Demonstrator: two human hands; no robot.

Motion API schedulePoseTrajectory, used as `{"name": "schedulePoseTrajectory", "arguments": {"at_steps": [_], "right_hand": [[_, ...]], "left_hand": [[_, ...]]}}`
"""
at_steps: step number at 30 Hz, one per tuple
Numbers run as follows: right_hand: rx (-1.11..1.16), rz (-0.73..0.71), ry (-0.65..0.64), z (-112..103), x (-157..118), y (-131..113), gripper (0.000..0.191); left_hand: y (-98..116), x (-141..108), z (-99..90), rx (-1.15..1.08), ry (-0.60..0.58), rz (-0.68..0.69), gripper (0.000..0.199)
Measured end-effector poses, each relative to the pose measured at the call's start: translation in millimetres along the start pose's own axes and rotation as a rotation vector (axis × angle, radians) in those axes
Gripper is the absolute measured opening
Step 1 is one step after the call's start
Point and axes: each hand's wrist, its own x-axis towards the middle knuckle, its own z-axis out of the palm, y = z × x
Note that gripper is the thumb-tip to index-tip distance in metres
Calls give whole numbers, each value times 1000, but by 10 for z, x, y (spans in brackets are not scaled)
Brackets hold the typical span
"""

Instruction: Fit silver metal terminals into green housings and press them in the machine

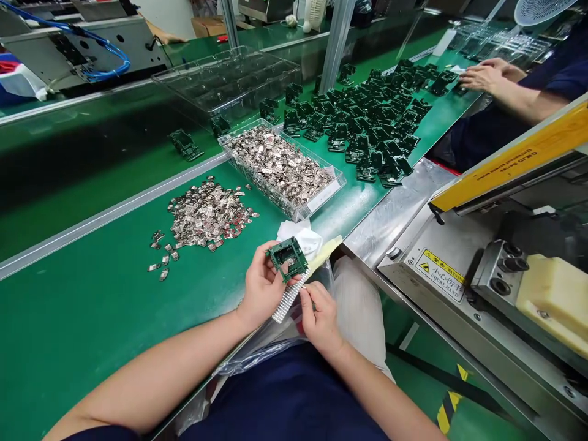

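The left hand [264,286] partly covers the green frame's [301,262] lower side.

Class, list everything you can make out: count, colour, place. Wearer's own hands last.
Held part: one, green, left hand
Strip: one, silvery, below held part
Sheet: one, pale yellow, beside strip
Metal pieces: many, silvery, bench and box
Box: one, clear, centre
Boards: many, dark green, mostly right of box
Tray: one, clear, behind box
Bench: one, green, under box
Machine: one, silver and yellow, right
Label: one, yellow, on machine
Posts: at least two, grey, back
Fan: one, white, top right
Tubes: several, blue, top left
Co-workers: at least one, navy, upper right
Left hand: one, bare, on held part
Right hand: one, bare, by strip
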Motion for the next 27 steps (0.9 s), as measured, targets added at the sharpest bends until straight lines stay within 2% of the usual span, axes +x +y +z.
{"name": "schedulePoseTrajectory", "arguments": {"at_steps": [11, 14, 17, 20, 23, 27], "right_hand": [[-555, -127, -180, -141, 28, -75, 31], [-675, -93, -259, -166, 39, -84, 30], [-738, 7, -379, -159, 36, -38, 22], [-734, 85, -439, -174, 22, 35, 18], [-689, 84, -441, -311, 35, 40, 19], [-305, 13, -273, -638, 155, -156, 24]], "left_hand": [[18, 5, 13, -48, -8, -25, 52], [23, 8, 13, -47, -6, -28, 53], [21, 14, 2, -31, -6, -34, 54], [9, 20, -15, -16, -17, -42, 54], [-5, 20, -26, -14, -30, -43, 51], [-6, 6, -28, -24, -65, -1, 44]]}}
